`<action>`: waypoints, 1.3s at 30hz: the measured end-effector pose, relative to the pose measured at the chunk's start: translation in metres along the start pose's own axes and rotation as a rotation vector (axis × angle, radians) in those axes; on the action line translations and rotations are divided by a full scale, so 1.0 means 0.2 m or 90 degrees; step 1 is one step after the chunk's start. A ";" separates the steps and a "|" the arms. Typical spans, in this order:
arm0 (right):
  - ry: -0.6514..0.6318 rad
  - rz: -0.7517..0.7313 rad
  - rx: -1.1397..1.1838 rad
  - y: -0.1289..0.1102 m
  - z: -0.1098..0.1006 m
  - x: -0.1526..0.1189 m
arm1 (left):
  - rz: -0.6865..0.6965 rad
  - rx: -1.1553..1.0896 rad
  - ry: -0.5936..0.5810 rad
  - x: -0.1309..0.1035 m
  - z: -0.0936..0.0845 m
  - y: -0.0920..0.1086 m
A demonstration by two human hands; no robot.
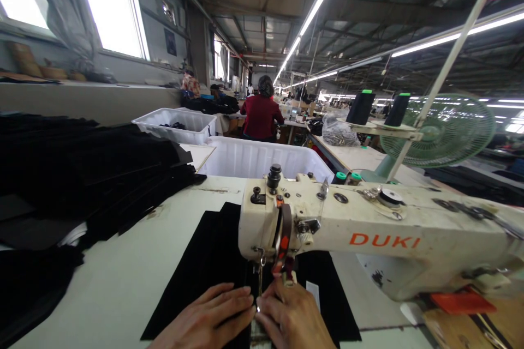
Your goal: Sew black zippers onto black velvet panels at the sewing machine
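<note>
Bare hands worked close to the needle area of a white sewing machine point(368, 218), its head above a black cloth point(188, 283) that lay toward the near edge of the worktop point(123, 278). The left hand point(215, 313) rested on the cloth with its fingers point(231, 302) straight, side by side and holding nothing. The right hand point(295, 311) curled beside the metal parts below the head, thumb and fingertips drawn in; whether they pinched cloth or a small part could not be told. A pale strip point(313, 293) showed on the cloth just beyond the right hand. A heap of black pieces point(102, 174) ran along the worktop's left side toward its far left corner, and a white tub point(262, 155) stood past the far edge.

Good work here likely called for the left palm to keep the layers flat and square, without dragging them, while the right fingertips set the spot precisely. Prudence suggested keeping both sets of fingertips out of the needle's path and the machine at rest until they were clear, since a tug from either side could have skewed the cloth.
</note>
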State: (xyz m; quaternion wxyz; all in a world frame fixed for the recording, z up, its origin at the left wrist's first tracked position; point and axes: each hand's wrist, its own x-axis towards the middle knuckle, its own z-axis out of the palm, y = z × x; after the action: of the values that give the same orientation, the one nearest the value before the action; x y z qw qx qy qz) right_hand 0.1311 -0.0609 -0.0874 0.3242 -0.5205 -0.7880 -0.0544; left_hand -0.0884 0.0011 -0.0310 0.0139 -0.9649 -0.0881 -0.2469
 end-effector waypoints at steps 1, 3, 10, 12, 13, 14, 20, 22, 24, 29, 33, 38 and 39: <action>-0.004 0.003 0.000 0.00 -0.01 0.02 | -0.011 -0.007 0.000 0.00 0.00 -0.01; -0.017 0.014 -0.004 0.01 -0.01 0.04 | -0.033 -0.021 -0.013 0.01 0.00 -0.02; -0.028 0.038 -0.032 0.03 -0.01 0.09 | -0.130 -0.072 -0.041 0.00 0.08 -0.08; -0.017 0.037 -0.031 0.03 0.00 0.09 | -0.162 -0.093 -0.056 0.02 0.12 -0.10; -0.012 0.037 -0.030 0.03 0.01 0.09 | -0.173 -0.110 -0.061 0.03 0.14 -0.10; -0.005 0.038 -0.029 0.04 0.02 0.09 | -0.177 -0.128 -0.062 0.04 0.16 -0.11; -0.004 0.056 -0.047 0.08 0.08 0.06 | -0.187 -0.169 -0.014 0.03 0.19 -0.12; -0.009 0.059 -0.054 0.09 0.09 0.06 | -0.186 -0.180 -0.002 0.02 0.20 -0.13; -0.014 0.061 -0.057 0.10 0.09 0.05 | -0.168 -0.194 0.007 0.02 0.21 -0.13; -0.036 0.065 -0.048 0.11 0.10 0.04 | -0.101 -0.215 0.008 0.03 0.21 -0.14; -0.050 0.070 -0.063 0.09 0.08 0.04 | -0.069 -0.195 -0.012 0.05 0.18 -0.13; -0.057 0.111 -0.029 0.02 -0.01 0.04 | -0.056 -0.169 -0.067 0.06 0.11 -0.09; -0.048 0.133 -0.016 0.00 -0.03 0.04 | -0.060 -0.160 -0.084 0.06 0.10 -0.08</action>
State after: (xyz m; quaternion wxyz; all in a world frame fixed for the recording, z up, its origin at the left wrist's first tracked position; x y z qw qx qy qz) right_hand 0.1322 -0.0568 -0.0782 0.2917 -0.6054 -0.7404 -0.0107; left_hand -0.0710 0.0207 -0.0419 -0.1241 -0.9681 -0.1024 -0.1923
